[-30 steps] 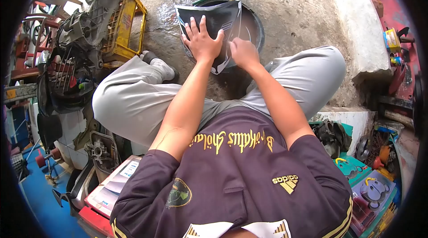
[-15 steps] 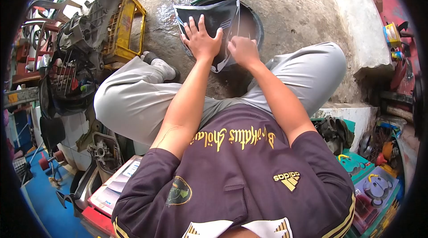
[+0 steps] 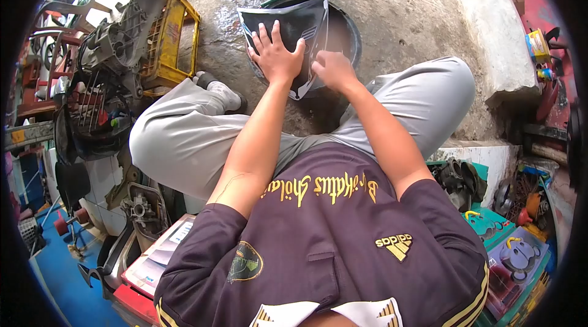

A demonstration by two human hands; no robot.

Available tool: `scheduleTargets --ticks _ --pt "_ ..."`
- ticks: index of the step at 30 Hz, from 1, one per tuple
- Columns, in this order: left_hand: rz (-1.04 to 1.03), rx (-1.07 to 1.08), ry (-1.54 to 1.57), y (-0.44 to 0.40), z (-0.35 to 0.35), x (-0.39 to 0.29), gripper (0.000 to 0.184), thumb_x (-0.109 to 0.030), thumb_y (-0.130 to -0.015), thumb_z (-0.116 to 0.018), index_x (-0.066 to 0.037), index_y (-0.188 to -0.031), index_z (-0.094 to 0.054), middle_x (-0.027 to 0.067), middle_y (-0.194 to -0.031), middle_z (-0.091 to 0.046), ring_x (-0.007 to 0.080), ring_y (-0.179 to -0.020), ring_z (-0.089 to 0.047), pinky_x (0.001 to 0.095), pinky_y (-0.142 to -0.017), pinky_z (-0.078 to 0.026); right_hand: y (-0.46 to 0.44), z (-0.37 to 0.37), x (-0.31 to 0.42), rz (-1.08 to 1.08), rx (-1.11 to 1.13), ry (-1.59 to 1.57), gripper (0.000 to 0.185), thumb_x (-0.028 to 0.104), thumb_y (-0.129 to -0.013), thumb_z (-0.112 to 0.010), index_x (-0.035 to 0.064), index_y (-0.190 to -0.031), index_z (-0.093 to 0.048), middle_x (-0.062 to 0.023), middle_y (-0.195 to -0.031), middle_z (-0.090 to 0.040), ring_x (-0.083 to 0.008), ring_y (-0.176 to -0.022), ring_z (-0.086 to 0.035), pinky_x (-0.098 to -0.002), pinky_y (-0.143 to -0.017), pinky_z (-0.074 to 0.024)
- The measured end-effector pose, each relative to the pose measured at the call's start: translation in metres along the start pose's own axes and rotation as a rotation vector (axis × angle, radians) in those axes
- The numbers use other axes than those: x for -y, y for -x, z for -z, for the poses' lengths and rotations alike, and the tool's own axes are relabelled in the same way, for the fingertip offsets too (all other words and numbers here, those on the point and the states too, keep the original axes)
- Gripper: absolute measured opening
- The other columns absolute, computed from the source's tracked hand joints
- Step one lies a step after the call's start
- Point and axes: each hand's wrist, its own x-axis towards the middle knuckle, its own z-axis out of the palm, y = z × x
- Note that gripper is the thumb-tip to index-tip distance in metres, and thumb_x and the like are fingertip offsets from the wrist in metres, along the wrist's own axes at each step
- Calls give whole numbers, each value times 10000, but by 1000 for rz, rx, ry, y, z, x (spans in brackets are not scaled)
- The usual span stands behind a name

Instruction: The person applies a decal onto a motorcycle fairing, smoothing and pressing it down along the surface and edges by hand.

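A glossy black, roughly triangular panel (image 3: 294, 18) with pale edges, like a motorcycle body panel, lies over a round dark basin (image 3: 357, 39). My left hand (image 3: 275, 54) rests flat on its upper face, fingers spread. Beside the panel's right edge, my right hand (image 3: 334, 68) is curled with the knuckles up and partly smeared by motion. Its fingertips are hidden, so whatever they pinch cannot be made out. Murky brownish water seems to fill the right part of the basin, behind that hand.
The basin stands on a wet, worn concrete floor (image 3: 404, 27) between my bent legs. To the left are a yellow crate (image 3: 177, 39) and a grey metal engine casing (image 3: 122, 36). A white ledge (image 3: 496, 51) runs along the right. Boxes and parts crowd both sides behind me.
My right hand has shifted very slightly beside the panel's edge and is still blurred. The left hand and the panel stay almost where they were.
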Motion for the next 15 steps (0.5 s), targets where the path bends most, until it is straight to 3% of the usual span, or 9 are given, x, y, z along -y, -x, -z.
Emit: scheduleTargets --ticks 4,10,13,15 --pt "4 4 -1 0 1 0 898 -622 -855 -738 -205 -1599 -460 189 -1709 -351 409 -1594 -287 636 -1284 -170 -4 -9 -5 55 -95 47 296 354 -944 -647 88 -992 -767 -207 -984 -771 -416 -996 -735 -573 -937 -537" --pt "3 9 -16 0 1 0 896 -626 -863 -734 -214 -1606 -447 185 -1709 -352 400 -1597 -284 631 -1286 -171 3 3 2 125 167 141 278 333 -942 -627 100 -1027 -754 -173 -1004 -784 -405 -1014 -737 -638 -959 -497" --pt "7 12 -12 -1 1 1 897 -624 -863 -731 -214 -1608 -444 185 -1710 -351 401 -1599 -282 630 -1288 -168 3 2 3 102 114 192 280 333 -947 -626 98 -1041 -747 -158 -1022 -786 -390 -1027 -739 -631 -966 -487" --pt "3 13 2 0 1 0 901 -618 -855 -733 -205 -1605 -451 189 -1711 -348 407 -1597 -283 635 -1287 -162 3 -3 1 123 -38 142 285 336 -958 -626 96 -1044 -754 -168 -1030 -785 -390 -1025 -741 -619 -983 -480"
